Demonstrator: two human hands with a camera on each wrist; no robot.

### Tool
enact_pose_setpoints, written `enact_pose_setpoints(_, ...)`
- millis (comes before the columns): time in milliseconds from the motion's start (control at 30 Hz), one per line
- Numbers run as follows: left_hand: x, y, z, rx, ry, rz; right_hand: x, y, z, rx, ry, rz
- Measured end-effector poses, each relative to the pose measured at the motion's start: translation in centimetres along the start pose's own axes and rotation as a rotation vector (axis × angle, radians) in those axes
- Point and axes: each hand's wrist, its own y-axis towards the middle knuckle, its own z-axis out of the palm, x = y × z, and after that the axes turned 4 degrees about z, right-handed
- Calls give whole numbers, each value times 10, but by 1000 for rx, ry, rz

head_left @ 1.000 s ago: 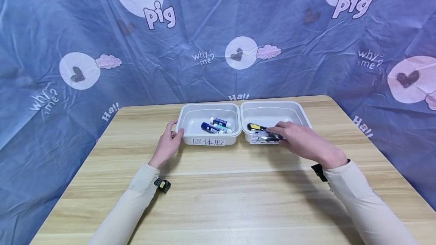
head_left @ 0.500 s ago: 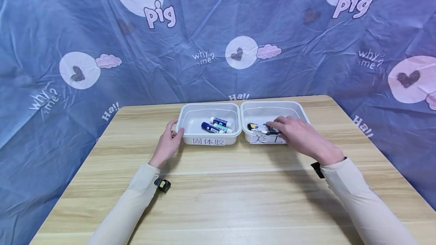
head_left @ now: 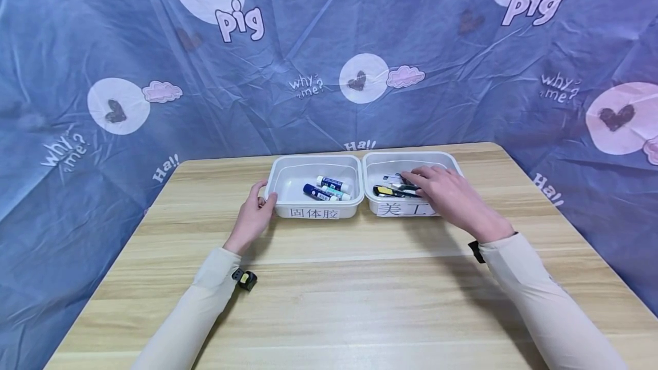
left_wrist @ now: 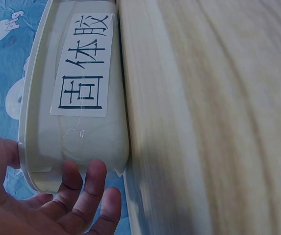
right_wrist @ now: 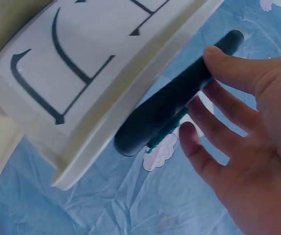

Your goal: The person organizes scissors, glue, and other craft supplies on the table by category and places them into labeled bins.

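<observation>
My left hand (head_left: 252, 218) grips the left corner of a white plastic box (head_left: 349, 212), with its thumb at the rim. In that box lie 3 glue sticks (head_left: 319, 192) with blue and teal labels. At the right-hand white box (head_left: 411, 155), my right hand (head_left: 454, 198) is over the front rim. It pinches a dark-handled utility knife (right_wrist: 165, 103) between thumb and fingers, tilted above the rim in the right wrist view. A yellow-and-black utility knife (head_left: 384, 191) lies near the front wall inside. Other knives beside it are partly hidden by my fingers.
Both boxes stand side by side near the back of a wooden table (head_left: 329, 301). Each has a paper label (head_left: 315, 213) with Chinese characters on its front. A blue printed cloth (head_left: 308, 27) hangs behind.
My right hand has moved slightly back and up over the right box. The knives have shifted there, with the yellow-and-black one now lower, along the front. My left hand stays put.
</observation>
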Motion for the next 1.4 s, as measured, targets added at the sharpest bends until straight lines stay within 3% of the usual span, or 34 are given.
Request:
enact_pose_setpoints(667, -1, 0, 1, 5, 0, -1, -17, 3, 15, -49, 28, -22)
enact_pose_setpoints(1400, 0, -1, 0, -5, -6, 12, -24, 4, 22, -4, 59, -44)
